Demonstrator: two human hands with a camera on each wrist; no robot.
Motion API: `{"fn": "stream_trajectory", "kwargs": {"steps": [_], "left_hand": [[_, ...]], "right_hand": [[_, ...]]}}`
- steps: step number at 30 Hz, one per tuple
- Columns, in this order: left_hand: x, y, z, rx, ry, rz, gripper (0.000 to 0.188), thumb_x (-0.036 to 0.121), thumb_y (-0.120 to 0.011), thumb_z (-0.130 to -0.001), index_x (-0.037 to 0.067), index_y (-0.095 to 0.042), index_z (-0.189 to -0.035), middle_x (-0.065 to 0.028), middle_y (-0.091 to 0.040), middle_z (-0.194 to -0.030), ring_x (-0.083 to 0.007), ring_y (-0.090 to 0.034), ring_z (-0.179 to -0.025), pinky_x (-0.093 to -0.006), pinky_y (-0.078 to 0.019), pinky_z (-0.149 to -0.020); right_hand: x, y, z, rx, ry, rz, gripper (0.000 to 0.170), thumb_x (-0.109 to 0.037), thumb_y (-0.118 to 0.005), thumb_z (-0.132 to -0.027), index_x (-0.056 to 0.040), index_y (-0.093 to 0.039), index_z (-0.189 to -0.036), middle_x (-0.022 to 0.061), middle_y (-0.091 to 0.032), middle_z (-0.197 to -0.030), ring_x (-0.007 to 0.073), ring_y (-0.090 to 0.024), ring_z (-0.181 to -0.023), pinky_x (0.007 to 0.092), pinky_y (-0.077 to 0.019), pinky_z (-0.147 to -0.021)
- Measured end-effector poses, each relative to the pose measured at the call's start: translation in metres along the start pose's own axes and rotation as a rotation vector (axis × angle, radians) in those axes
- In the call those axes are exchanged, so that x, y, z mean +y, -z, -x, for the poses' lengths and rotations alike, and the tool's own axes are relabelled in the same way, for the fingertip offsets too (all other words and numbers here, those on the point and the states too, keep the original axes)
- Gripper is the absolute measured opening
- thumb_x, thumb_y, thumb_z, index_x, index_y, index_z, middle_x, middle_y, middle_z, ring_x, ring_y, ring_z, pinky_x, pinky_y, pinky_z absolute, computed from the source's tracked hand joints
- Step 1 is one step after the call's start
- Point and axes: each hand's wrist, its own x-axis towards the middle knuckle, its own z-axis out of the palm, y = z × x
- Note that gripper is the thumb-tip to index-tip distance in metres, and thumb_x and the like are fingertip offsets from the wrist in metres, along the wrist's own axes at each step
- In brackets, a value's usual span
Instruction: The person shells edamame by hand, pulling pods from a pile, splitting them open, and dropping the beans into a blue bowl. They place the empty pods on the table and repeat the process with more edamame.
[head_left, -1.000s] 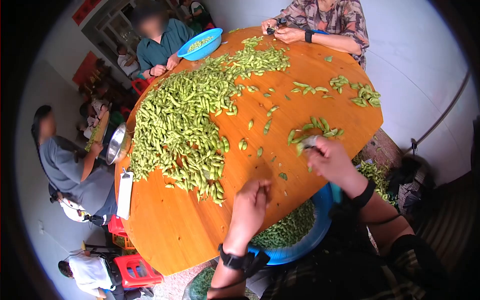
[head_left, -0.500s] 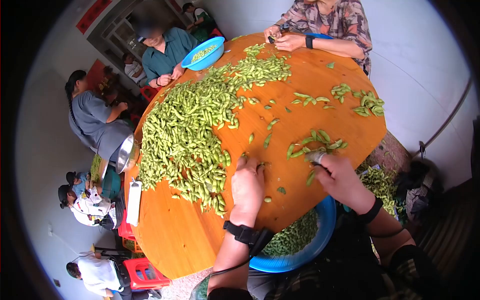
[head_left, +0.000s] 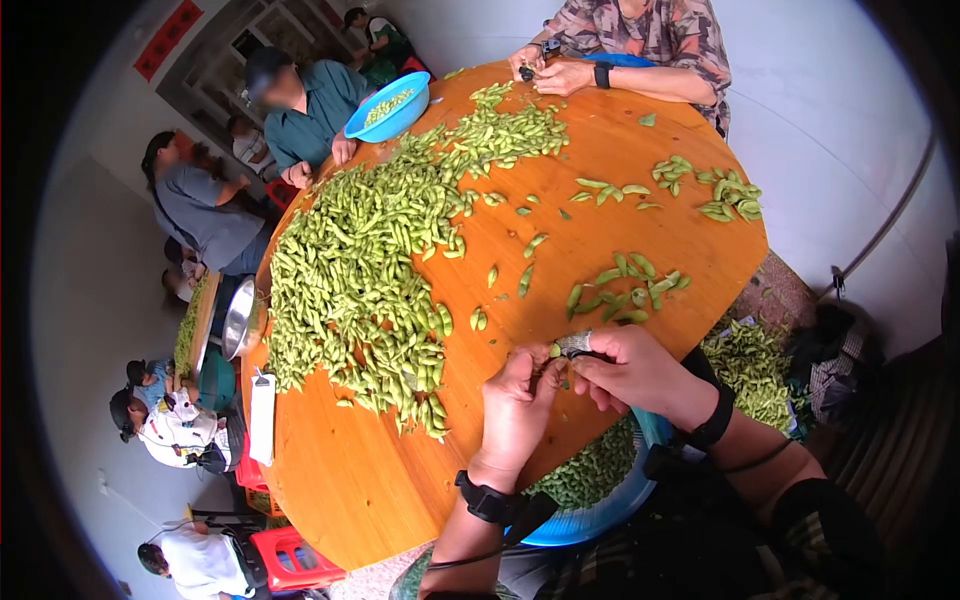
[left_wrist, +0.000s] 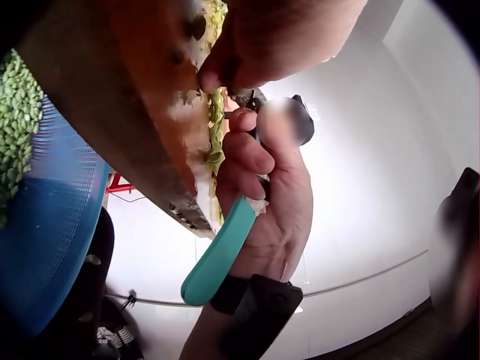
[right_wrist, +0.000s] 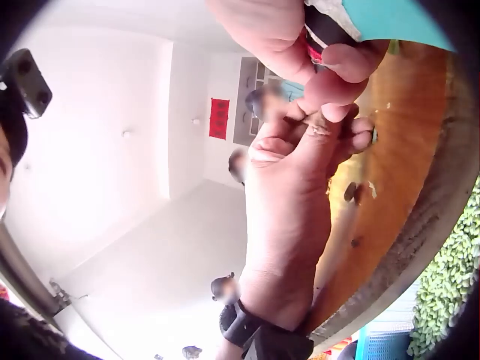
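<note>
My left hand (head_left: 515, 410) pinches a small green soybean pod (head_left: 555, 350) between thumb and fingers, above the near table edge. Against it from the right comes my right hand (head_left: 645, 370), its fingertips meeting the left ones. A teal-handled tool (left_wrist: 221, 251) lies in the right palm, fingers curled round it; its working end is hidden. Whitish wrapping (head_left: 575, 345) shows at the right thumb. Just beyond the hands lies a small group of pods (head_left: 640, 290). Below the edge stands a blue basin (head_left: 600, 525) of shelled green beans (head_left: 590, 470).
A big heap of pods (head_left: 350, 270) covers the left of the wooden table (head_left: 350, 480). Small groups of pods (head_left: 730, 195) lie at the far right. Two people sit across, near a light-blue bowl (head_left: 390, 118). A metal bowl (head_left: 238, 318) sits at the left edge.
My left hand reached forward to the table, then came right with a pod. My right hand left the small pod group and drew back to meet it. The head view shifted slightly.
</note>
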Motion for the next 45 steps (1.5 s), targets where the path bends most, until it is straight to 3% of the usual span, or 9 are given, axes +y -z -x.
{"fn": "stream_trajectory", "kwargs": {"steps": [4, 14, 18, 22, 24, 31, 36, 41, 45], "left_hand": [[0.002, -0.001, 0.003, 0.025, -0.072, -0.248, 0.012, -0.001, -0.066, -0.088, 0.0, -0.059, -0.097, -0.0072, -0.067, -0.082, -0.0101, -0.066, -0.075, -0.0241, -0.0531, -0.066], [0.006, -0.001, 0.003, 0.038, -0.154, -0.278, 0.013, -0.001, -0.065, -0.088, 0.0, -0.055, -0.097, -0.0106, -0.065, -0.078, -0.0144, -0.067, -0.069, -0.0272, -0.0531, -0.062], [0.006, 0.0, 0.004, 0.005, -0.089, -0.084, 0.007, -0.002, -0.06, -0.092, -0.003, -0.055, -0.097, -0.0091, -0.068, -0.083, -0.0122, -0.067, -0.072, -0.0259, -0.0558, -0.065], [0.001, 0.01, -0.004, -0.035, 0.117, 0.306, 0.007, 0.0, -0.057, -0.095, -0.002, -0.06, -0.101, -0.0098, -0.068, -0.083, -0.0129, -0.067, -0.071, -0.0239, -0.056, -0.066], [-0.005, 0.022, -0.008, -0.179, 0.37, 0.827, 0.011, 0.004, -0.059, -0.095, 0.0, -0.062, -0.104, -0.0113, -0.069, -0.087, -0.0158, -0.068, -0.071, -0.0249, -0.0559, -0.067], [-0.002, 0.027, -0.01, -0.236, 0.47, 1.016, 0.014, 0.006, -0.06, -0.095, 0.001, -0.06, -0.108, -0.0104, -0.067, -0.087, -0.0149, -0.066, -0.069, -0.0227, -0.0552, -0.06], [0.019, 0.008, -0.006, -0.155, 0.246, 0.559, 0.017, 0.001, -0.058, -0.094, 0.001, -0.053, -0.111, -0.0063, -0.064, -0.084, -0.0097, -0.061, -0.063, -0.0227, -0.0536, -0.056], [0.014, 0.003, -0.002, -0.077, -0.004, 0.109, 0.007, 0.002, -0.051, -0.098, -0.001, -0.051, -0.105, -0.0057, -0.061, -0.08, -0.0087, -0.057, -0.058, -0.0224, -0.0474, -0.051], [0.021, 0.005, -0.002, -0.044, 0.022, 0.081, 0.009, 0.006, -0.045, -0.102, -0.001, -0.05, -0.104, -0.005, -0.058, -0.077, -0.009, -0.055, -0.055, -0.0231, -0.0463, -0.05]], "right_hand": [[-0.001, -0.003, 0.002, 0.012, -0.01, 0.0, 0.013, -0.008, -0.05, -0.095, -0.0018, -0.061, -0.098, 0.0011, -0.061, -0.072, 0.0064, -0.057, -0.053, 0.0209, -0.0423, -0.043], [0.005, -0.005, 0.0, 0.014, -0.023, -0.167, 0.009, -0.009, -0.052, -0.095, -0.0032, -0.059, -0.095, -0.0006, -0.057, -0.07, 0.0045, -0.05, -0.051, 0.02, -0.036, -0.043], [0.003, -0.004, 0.001, 0.011, -0.057, -0.234, 0.009, -0.009, -0.052, -0.095, -0.0043, -0.059, -0.096, -0.001, -0.057, -0.07, 0.0041, -0.049, -0.052, 0.0196, -0.0347, -0.043], [0.006, 0.0, 0.0, -0.018, -0.066, -0.277, 0.012, -0.011, -0.055, -0.096, -0.0047, -0.062, -0.103, -0.0006, -0.059, -0.074, 0.0037, -0.049, -0.054, 0.0185, -0.034, -0.045], [0.006, -0.002, 0.001, -0.03, -0.074, -0.313, 0.016, -0.011, -0.056, -0.096, -0.0046, -0.063, -0.108, 0.0, -0.061, -0.078, 0.0033, -0.048, -0.055, 0.0177, -0.034, -0.046], [0.006, 0.003, -0.001, -0.048, -0.115, -0.402, 0.013, -0.014, -0.058, -0.095, -0.0042, -0.063, -0.102, 0.0001, -0.062, -0.075, 0.0042, -0.053, -0.054, 0.0184, -0.0358, -0.043], [-0.009, -0.002, 0.007, 0.006, -0.078, -0.235, 0.012, -0.011, -0.057, -0.093, -0.0033, -0.062, -0.1, 0.0008, -0.062, -0.074, 0.0048, -0.054, -0.054, 0.0184, -0.038, -0.043], [-0.011, -0.009, 0.009, 0.075, 0.014, -0.157, 0.009, -0.008, -0.054, -0.092, -0.0026, -0.061, -0.096, 0.0006, -0.061, -0.072, 0.005, -0.054, -0.052, 0.0192, -0.0377, -0.042], [-0.002, -0.011, 0.003, 0.077, 0.016, -0.157, 0.008, -0.007, -0.055, -0.092, -0.0026, -0.061, -0.094, 0.0006, -0.061, -0.071, 0.0052, -0.054, -0.052, 0.0194, -0.0375, -0.041]]}}
